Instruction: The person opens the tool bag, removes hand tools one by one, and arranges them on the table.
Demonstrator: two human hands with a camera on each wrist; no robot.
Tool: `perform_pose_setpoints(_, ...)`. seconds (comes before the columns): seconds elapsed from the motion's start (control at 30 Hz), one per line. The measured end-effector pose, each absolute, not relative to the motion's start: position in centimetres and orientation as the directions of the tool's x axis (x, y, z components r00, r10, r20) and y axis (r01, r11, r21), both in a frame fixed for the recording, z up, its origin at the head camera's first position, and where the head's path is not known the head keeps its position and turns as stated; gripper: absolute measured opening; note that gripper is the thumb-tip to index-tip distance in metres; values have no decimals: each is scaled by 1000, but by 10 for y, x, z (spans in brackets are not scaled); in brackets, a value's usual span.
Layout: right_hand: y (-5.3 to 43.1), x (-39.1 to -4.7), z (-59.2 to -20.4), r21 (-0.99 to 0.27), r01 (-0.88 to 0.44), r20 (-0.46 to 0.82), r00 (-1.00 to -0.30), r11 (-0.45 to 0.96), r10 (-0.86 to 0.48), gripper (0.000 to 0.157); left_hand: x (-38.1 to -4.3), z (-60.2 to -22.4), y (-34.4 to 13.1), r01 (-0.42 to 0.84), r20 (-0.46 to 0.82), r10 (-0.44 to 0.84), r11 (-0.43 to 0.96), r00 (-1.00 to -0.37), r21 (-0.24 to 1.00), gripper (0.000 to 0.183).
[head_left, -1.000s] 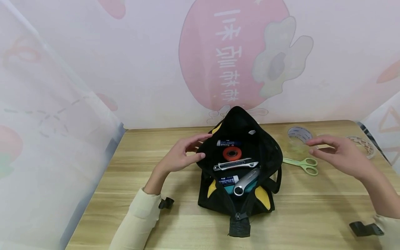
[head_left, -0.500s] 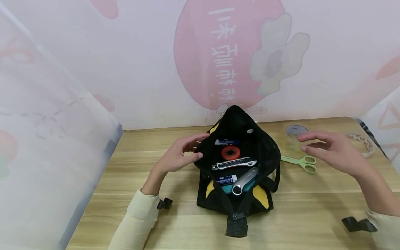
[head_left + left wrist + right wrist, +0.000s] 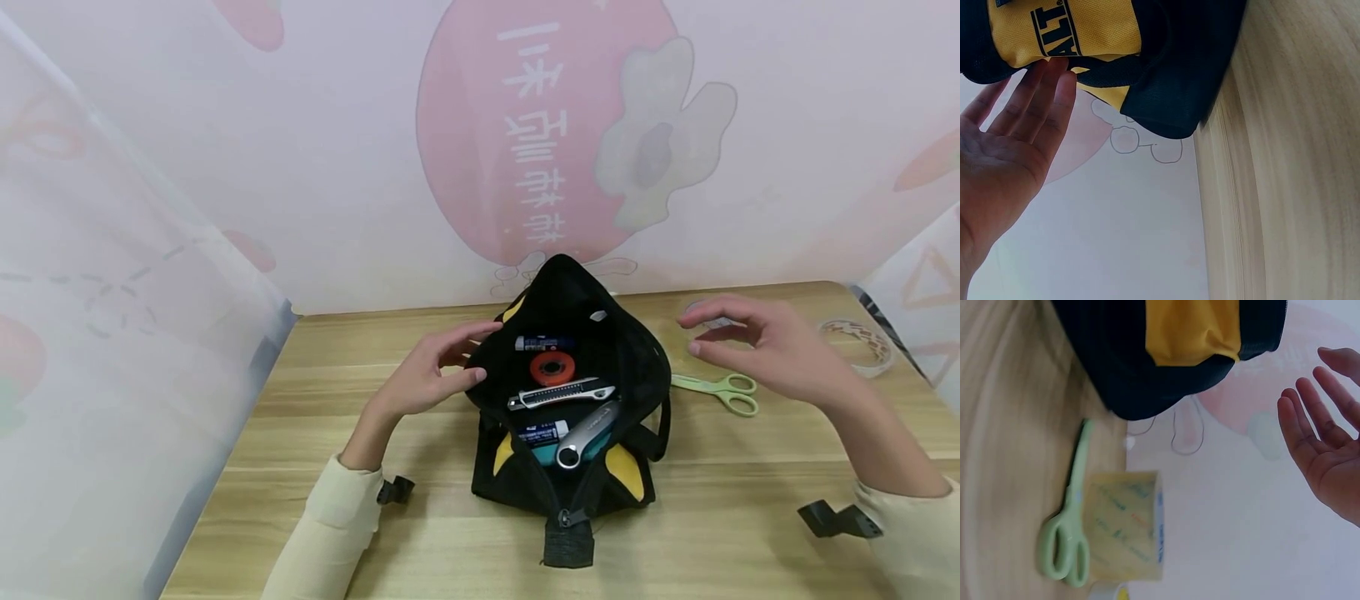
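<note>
A black-and-yellow tool bag [image 3: 645, 367] stands unzipped on the table. Inside lie a utility knife [image 3: 561, 393], a small red roll [image 3: 552, 367], two dark blue tubes with white ends, one at the back [image 3: 542, 343], and a silver-and-teal tool [image 3: 588, 435] of unclear kind. My left hand [image 3: 427, 371] touches the bag's left side, its fingers nearly straight against the yellow panel [image 3: 1097, 28] in the left wrist view. Holding nothing, my right hand [image 3: 765, 342] hovers right of the bag, fingers loosely bent. Beneath it are green scissors [image 3: 727, 390].
A wide clear tape roll [image 3: 1124, 526] stands beside the scissors, mostly hidden by my right hand in the head view. Farther right lies another tape roll [image 3: 858, 346] with a patterned core. A printed cloth wall [image 3: 360, 167] rises behind the wooden table [image 3: 322, 433].
My right hand has moved left toward the bag and now covers most of the clear tape roll. My left hand stays at the bag's side. The view has shifted slightly.
</note>
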State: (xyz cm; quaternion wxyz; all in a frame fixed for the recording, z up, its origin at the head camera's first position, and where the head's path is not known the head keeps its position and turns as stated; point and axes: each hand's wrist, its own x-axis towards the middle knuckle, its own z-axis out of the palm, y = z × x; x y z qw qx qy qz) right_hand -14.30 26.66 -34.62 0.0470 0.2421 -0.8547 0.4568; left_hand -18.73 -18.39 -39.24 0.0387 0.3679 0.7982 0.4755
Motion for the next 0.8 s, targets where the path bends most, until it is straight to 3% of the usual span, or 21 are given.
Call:
perform_pose_setpoints(0.33,241,-156,-325,-677,-615,407,-771,406,-490,35,-186,-391,-183,547,284,617,290,-734,785,59)
perform_pose_setpoints(0.8,196,-168,-305,-643,-681,385,-683,351,-621,33,-186,-391,-184,554,291,618,286,-730,781,59)
